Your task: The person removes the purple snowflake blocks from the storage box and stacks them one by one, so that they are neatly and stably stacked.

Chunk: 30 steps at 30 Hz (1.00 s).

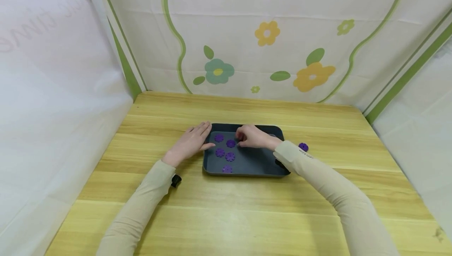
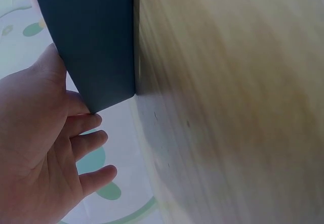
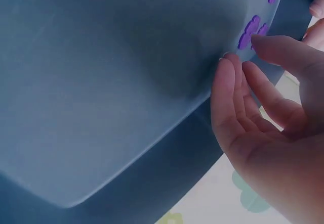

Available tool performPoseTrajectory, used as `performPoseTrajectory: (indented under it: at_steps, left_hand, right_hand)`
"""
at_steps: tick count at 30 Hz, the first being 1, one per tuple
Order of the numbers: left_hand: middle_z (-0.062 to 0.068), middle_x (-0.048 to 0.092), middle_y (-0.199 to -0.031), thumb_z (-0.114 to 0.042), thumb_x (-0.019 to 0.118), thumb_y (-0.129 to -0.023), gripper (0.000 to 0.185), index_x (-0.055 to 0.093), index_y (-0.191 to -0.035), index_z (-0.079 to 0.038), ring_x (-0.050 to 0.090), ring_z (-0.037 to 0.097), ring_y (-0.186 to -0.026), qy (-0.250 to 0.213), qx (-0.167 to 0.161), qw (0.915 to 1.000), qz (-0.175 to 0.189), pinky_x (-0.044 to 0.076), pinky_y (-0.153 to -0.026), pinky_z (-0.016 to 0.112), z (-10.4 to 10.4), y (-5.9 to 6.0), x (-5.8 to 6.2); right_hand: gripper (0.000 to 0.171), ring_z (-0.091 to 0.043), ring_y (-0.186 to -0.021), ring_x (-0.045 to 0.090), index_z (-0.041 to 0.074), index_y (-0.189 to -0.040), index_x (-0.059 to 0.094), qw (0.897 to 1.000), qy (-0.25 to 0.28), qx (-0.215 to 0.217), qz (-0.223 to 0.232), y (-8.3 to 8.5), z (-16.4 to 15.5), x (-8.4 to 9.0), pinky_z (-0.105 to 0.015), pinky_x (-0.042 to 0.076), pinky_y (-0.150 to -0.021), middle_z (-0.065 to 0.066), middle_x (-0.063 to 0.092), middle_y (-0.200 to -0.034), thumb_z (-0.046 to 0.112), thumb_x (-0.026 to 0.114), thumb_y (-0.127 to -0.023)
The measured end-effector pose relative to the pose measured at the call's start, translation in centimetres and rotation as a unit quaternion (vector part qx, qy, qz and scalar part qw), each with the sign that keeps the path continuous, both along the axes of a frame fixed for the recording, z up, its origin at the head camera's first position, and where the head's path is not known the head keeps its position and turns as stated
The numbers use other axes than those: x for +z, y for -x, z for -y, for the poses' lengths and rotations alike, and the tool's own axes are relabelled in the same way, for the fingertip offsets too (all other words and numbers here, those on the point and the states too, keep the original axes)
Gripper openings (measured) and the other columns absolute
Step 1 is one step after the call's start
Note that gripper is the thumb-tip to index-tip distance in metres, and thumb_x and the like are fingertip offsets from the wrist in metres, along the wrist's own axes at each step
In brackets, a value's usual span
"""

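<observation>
My left hand point(image 1: 190, 140) lies over the left rim of a dark grey baking tray point(image 1: 254, 166). Its fingers reach along the outer side, and the thumb points inward over the rim. In the left wrist view the fingertips touch the tray's corner point(image 2: 96, 57). Over the tray's middle, toward the back, is my right hand point(image 1: 256, 136), with bent fingers and the thumb apart from them. Nothing shows between them in the right wrist view. Beside its thumb lies a purple flower-shaped disc point(image 3: 249, 32). Several more such discs point(image 1: 220, 152) lie flat in the tray's left part.
One more purple disc point(image 1: 303, 146) lies on the wooden table point(image 1: 226, 216), right of the tray and beside the right sleeve. A white curtain point(image 1: 229, 32) with printed flowers stands behind the table, and white cloth point(image 1: 53, 111) hangs at the sides.
</observation>
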State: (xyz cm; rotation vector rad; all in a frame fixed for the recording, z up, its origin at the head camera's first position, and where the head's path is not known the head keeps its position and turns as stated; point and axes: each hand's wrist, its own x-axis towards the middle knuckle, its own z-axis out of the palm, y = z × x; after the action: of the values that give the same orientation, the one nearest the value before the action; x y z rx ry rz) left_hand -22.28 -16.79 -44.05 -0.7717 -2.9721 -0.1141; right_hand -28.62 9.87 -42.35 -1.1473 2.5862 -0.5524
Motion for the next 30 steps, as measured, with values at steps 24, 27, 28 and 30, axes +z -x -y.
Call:
performPoseTrajectory:
  at_steps: [24,27,28,30]
  left_hand:
    - [0.014,0.033,-0.161,-0.053,0.050,-0.100,0.076,0.035,-0.154,-0.002,0.037,0.030,-0.148,-0.005,0.005,1.0000,0.000,0.039,-0.116,0.052,-0.1,-0.1,0.0]
    - [0.014,0.033,-0.161,-0.053,0.050,-0.100,0.076,0.034,-0.154,-0.002,0.036,0.030,-0.148,-0.004,0.006,1.0000,0.004,0.039,-0.116,0.052,-0.1,0.0,0.1]
    - [0.014,0.033,-0.161,-0.053,0.049,-0.100,0.076,0.034,-0.154,-0.002,0.036,0.030,-0.148,-0.003,0.006,1.0000,0.004,0.039,-0.116,0.052,0.0,0.0,0.0]
    - [0.014,0.033,-0.161,-0.053,0.049,-0.100,0.076,0.033,-0.154,-0.002,0.036,0.031,-0.148,-0.002,0.006,1.0000,0.003,0.039,-0.116,0.052,0.0,0.0,0.1]
  right_hand:
    - [0.028,-0.024,-0.087,0.062,0.003,-0.115,0.066,1.000,-0.015,0.014,-0.004,0.1,1.6,-0.6,-0.035,0.054,-0.080,-0.015,0.064,-0.106,0.011,0.072,-0.089]
    - [0.026,-0.024,-0.087,0.061,0.003,-0.114,0.066,1.000,-0.019,0.018,-0.001,0.2,1.7,-0.5,-0.035,0.054,-0.079,-0.015,0.063,-0.106,0.011,0.071,-0.090]
    - [0.026,-0.024,-0.087,0.061,0.004,-0.115,0.067,1.000,-0.020,0.019,0.001,0.2,1.7,-0.5,-0.034,0.054,-0.079,-0.015,0.063,-0.107,0.011,0.071,-0.090]
    - [0.026,-0.024,-0.087,0.060,0.004,-0.115,0.067,1.000,-0.019,0.023,0.001,0.2,1.7,-0.5,-0.034,0.053,-0.079,-0.015,0.062,-0.106,0.010,0.070,-0.090]
